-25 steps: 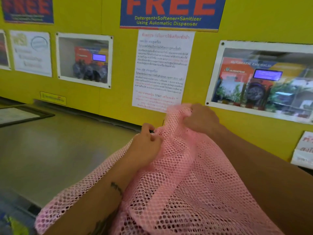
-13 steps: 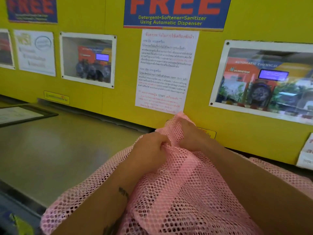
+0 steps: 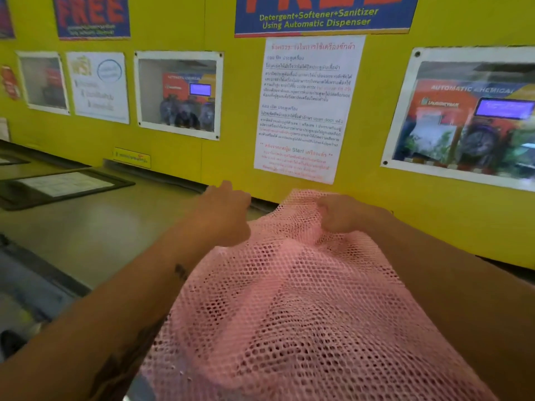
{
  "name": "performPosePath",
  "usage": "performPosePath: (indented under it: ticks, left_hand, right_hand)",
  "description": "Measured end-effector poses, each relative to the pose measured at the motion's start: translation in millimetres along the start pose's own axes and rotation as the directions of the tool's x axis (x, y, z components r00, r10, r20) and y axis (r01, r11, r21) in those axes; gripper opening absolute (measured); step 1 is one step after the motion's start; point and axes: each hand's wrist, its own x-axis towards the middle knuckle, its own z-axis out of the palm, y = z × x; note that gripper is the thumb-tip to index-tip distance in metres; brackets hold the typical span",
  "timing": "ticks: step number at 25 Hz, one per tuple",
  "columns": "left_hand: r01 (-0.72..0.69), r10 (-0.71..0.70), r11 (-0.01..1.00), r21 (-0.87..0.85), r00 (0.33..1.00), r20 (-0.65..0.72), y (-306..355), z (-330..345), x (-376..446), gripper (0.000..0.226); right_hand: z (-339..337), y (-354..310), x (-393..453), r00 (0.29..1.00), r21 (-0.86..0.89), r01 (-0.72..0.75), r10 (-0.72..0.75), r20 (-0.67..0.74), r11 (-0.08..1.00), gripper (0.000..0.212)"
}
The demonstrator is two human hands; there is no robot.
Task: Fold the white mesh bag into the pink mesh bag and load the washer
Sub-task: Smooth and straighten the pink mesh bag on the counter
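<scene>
Right hand point(image 3: 338, 212): fingers curled tight, bunching the far top edge of the pink mesh bag point(image 3: 289, 299). Net puckers into folds right under the knuckles, fingertips buried in it.

Left hand point(image 3: 224, 211): loose fist, blurred, sits at the bag's left edge just beside the net. Can't tell if it's pinching mesh or only touching; thumb side hidden from cam.

Bag: soft open net w/ honeycomb holes, pale pink, limp. Drapes from the right hand's grip down toward the cam between both forearms, filling the lower centre. Darker pink bands where layers overlap. Lower end cut off by frame. White mesh bag not made out: a paler patch shows near bottom left under the net, can't say what.

Under it: smooth grey-olive metal top point(image 3: 86, 227), dull sheen, w/ a flat black-framed panel point(image 3: 66, 185) far left. Lower-left corner dark, blurry, unreadable.

Behind: glossy yellow wall point(image 3: 231, 96), white paper notice point(image 3: 307, 108) w/ small print, blue FREE sign point(image 3: 324, 15) cut off at top, framed photos L+R, right one cut off.
</scene>
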Motion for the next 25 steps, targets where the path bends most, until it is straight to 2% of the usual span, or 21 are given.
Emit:
performPosePath:
  ticks: [3, 5, 6, 8, 9, 11, 15, 18, 21, 23, 25]
  left_hand:
    - [-0.212, 0.201, 0.947, -0.241, 0.977, -0.07, 11, 14, -21, 0.037]
    - [-0.248, 0.273, 0.915, -0.318, 0.961, 0.037, 19, 30, -28, 0.055]
    - [-0.224, 0.277, 0.928, -0.299, 0.949, 0.15, 21, 39, -31, 0.071]
    - [-0.178, 0.217, 0.973, -0.148, 0.925, 0.311, 18, 62, -34, 0.096]
    - [-0.16, 0.18, 0.983, -0.086, 0.925, 0.336, 15, 72, -35, 0.099]
    - [-0.127, 0.141, 0.99, -0.065, 0.937, 0.319, 8, 79, -31, 0.099]
    - [-0.092, 0.105, 0.994, -0.057, 0.942, 0.317, 4, 79, -21, 0.11]
    - [-0.069, 0.108, 0.989, -0.131, 0.944, 0.312, 4, 77, -18, 0.106]
    - [-0.109, 0.153, 0.977, -0.183, 0.957, 0.247, 11, 61, -29, 0.102]
    - [-0.161, 0.184, 0.969, -0.187, 0.976, 0.115, 19, 45, -42, 0.075]
    - [-0.206, 0.198, 0.939, -0.277, 0.979, -0.057, 31, 29, -60, 0.048]
  right_hand:
    - [-12, -7, -15, 1.0, -0.032, -0.015, 0.015, -0.013, 0.999, 0.054]
    - [-20, -14, -35, 0.999, -0.036, 0.034, -0.033, 0.027, 0.999, 0.051]
    - [-24, -19, -49, 0.996, -0.037, 0.062, -0.059, 0.062, 0.997, 0.047]
    - [-29, -29, -83, 0.985, -0.069, 0.121, -0.111, 0.133, 0.99, 0.034]
    - [-30, -33, -102, 0.977, -0.091, 0.158, -0.142, 0.162, 0.983, 0.026]
    - [-28, -39, -137, 0.96, -0.082, 0.219, -0.2, 0.198, 0.972, 0.016]
    - [-20, -47, -194, 0.924, 0.002, 0.261, -0.251, 0.29, 0.965, 0.029]
    - [-11, -42, -219, 0.929, -0.008, 0.264, -0.252, 0.272, 0.965, 0.045]
    - [3, -39, -248, 0.937, -0.035, 0.346, -0.344, 0.058, 0.938, 0.046]
    - [15, -40, -265, 0.92, -0.026, 0.392, -0.391, 0.02, 0.92, 0.044]
    - [27, -38, -271, 0.892, -0.017, 0.451, -0.451, 0.015, 0.892, 0.035]
